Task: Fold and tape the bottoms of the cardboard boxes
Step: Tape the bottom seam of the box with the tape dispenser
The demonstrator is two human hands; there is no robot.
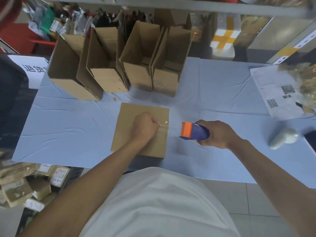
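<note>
Cardboard box [126, 134] bottom-up under clenched left hand [144, 127], pressing tape strip [163, 126] running toward right hand [217, 134] | right hand grips one tape dispenser [194, 131] | four open boxes [119, 60] beyond hands on worktop [68, 134]

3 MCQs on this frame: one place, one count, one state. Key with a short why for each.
1. Where is the tape dispenser?
A. right of the flat box
B. on the box
C. inside an open box

2. How many open boxes stand at the back?
A. two
B. four
C. six

3. What is the left hand doing?
A. hanging free
B. pressing on clear tape
C. lifting a flap

Key: 1 A, right hand holds it beside the box; 2 B, four in a row; 3 B, fist rests on the strip.
</note>
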